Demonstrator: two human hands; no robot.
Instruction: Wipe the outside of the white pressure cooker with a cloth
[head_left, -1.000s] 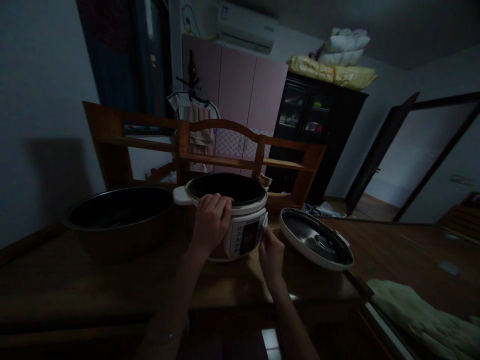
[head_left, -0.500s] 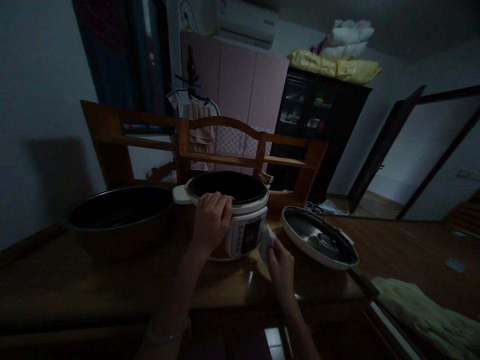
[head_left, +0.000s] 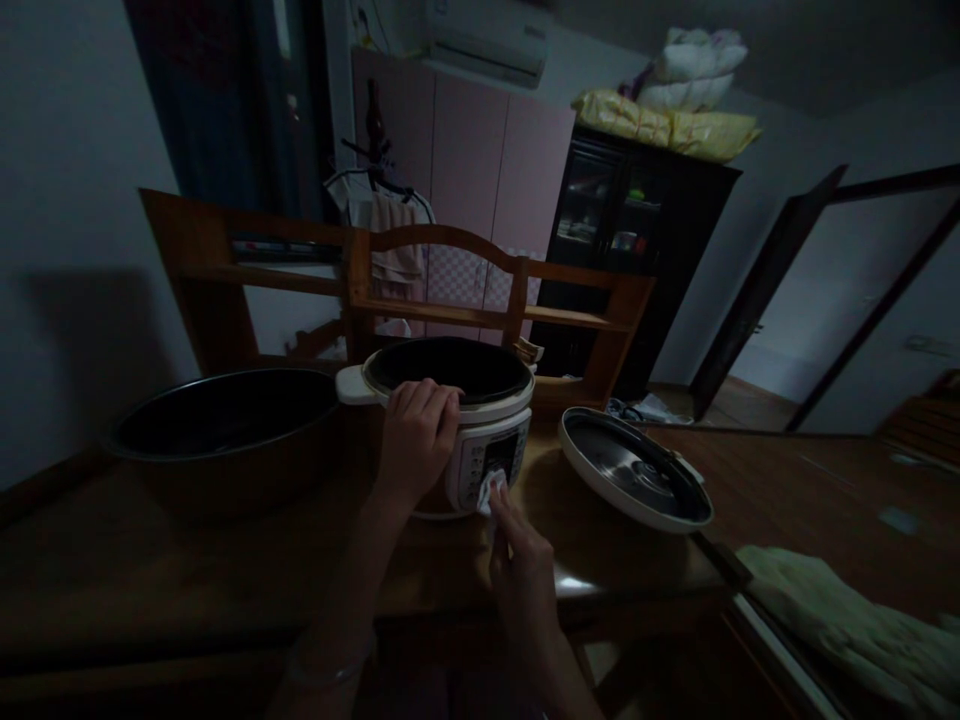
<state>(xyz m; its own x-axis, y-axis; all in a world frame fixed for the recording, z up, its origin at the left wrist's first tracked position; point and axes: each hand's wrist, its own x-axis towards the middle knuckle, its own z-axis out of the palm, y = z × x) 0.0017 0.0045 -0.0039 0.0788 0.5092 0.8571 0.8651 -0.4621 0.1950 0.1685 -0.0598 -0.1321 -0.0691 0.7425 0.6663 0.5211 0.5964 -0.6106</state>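
Observation:
A white electric pressure cooker (head_left: 511, 405) stands upright and lidless on the wooden desk (head_left: 315, 570), its dark inside showing. My left hand (head_left: 415, 440) grips its front rim, with the fingers bent over the edge. Pinched in my right hand (head_left: 523, 562) is a crumpled white cloth (head_left: 491, 490), possibly a tissue. It touches the lower part of the cooker's control panel (head_left: 504, 452), hiding some of it. To the right, the cooker's round lid (head_left: 637, 472) lies with its metal inner side up.
A large dark basin (head_left: 225, 485) sits left of the cooker. A wooden shelf rack (head_left: 442, 238) rises along the desk's back. At the lower right is a pale green cloth (head_left: 832, 620), beyond the desk's right edge.
My right hand has moved left with the white cloth, from beside the cooker onto the front of its panel. My left hand stays on the rim. The view has shifted slightly.

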